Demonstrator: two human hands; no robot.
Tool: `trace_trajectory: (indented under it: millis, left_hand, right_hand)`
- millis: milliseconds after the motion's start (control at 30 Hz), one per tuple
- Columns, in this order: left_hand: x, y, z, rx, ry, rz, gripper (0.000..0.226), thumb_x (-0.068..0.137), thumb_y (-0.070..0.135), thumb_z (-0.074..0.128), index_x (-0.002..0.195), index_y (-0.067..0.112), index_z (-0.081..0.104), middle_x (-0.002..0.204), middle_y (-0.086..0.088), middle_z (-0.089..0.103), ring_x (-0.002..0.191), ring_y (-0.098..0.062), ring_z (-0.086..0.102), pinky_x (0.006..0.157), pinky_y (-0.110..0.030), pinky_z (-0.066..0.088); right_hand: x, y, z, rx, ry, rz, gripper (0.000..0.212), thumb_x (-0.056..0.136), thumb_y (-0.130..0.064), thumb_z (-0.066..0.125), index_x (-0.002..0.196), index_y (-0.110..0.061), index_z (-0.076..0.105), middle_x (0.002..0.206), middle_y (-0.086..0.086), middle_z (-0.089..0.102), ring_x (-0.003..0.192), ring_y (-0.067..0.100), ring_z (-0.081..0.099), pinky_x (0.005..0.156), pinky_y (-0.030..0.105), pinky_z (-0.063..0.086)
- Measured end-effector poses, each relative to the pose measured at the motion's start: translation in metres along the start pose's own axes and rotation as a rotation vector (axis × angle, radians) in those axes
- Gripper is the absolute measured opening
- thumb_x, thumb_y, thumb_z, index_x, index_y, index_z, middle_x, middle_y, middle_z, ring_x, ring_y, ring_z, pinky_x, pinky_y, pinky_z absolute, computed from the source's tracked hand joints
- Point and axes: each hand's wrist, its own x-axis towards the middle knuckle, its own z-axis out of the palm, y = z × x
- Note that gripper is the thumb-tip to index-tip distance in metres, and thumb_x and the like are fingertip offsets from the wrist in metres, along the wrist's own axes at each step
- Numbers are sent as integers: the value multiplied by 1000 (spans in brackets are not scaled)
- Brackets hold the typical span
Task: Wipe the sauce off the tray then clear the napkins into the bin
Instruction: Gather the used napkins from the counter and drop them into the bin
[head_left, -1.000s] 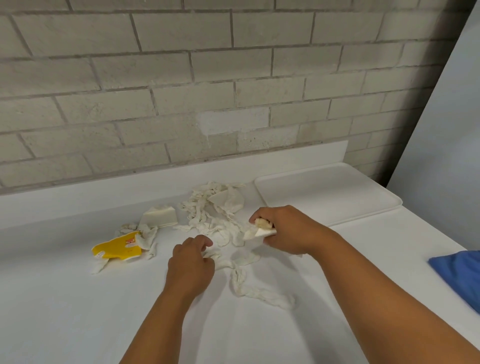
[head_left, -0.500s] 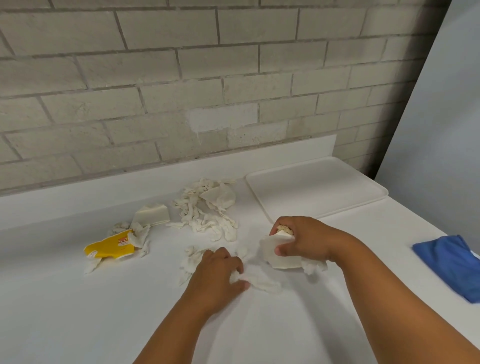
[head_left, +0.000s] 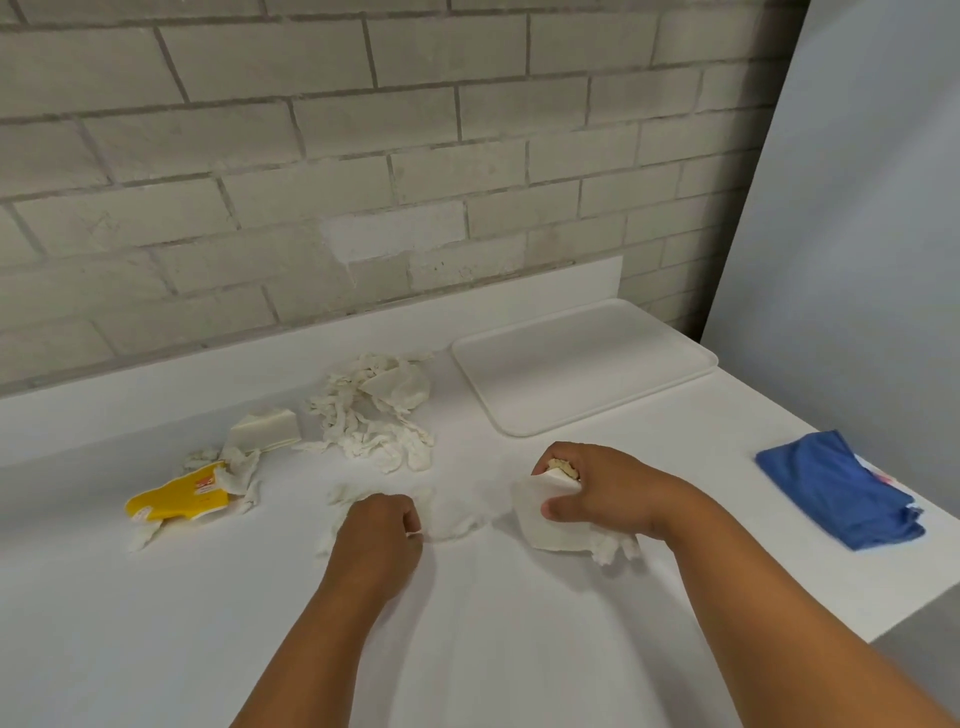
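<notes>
The napkins (head_left: 374, 421) at 12 o'clock look light, limp, tearable, best bunched whole; right hand (head_left: 597, 493) clutches a wad (head_left: 545, 519), left hand (head_left: 379, 530) pinches scraps (head_left: 358, 493).

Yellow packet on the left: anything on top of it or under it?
A crumpled napkin overlaps the top right corner of the yellow packet. Another napkin scrap sticks out from beneath its lower left edge. The rest underneath is hidden.

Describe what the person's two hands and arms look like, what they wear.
Both forearms are bare to the bottom edge of the picture: no sleeves show. The left hand and the right hand wear no gloves, and no ring, watch or bracelet can be seen.
</notes>
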Motion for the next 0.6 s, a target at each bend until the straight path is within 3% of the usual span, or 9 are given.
trace_trajectory:
  millis: [133,367,500,600]
  left_hand:
    - [-4,21,3,-160,13,-15,20,76,6,67,66,23,62,64,9,56,58,-6,50,50,-14,34]
    - [-10,84,-13,-548,102,52,15,73,8,76,69,20,67,58,4,49,52,-11,42,54,-21,39]
    - [-18,134,-2,-711,33,128,16,70,8,77,67,20,68,61,3,52,55,-10,45,58,-26,42]
    - [-30,173,22,-769,-92,168,17,69,8,77,67,22,68,66,-3,55,60,-14,48,61,-30,45]
  right_hand:
    - [-15,13,-8,14,23,7,25,80,-28,70,103,-32,60,102,-6,64,90,14,63,74,29,53]
    - [-58,53,-39,69,109,30,26,83,-28,70,106,-33,59,104,-9,64,91,9,59,75,22,50]
    - [-95,84,-61,121,149,89,25,85,-30,69,107,-33,58,102,-10,64,89,6,60,66,13,50]
    - [-124,112,-78,151,189,159,27,84,-33,69,108,-36,57,102,-9,64,93,10,61,73,20,52]
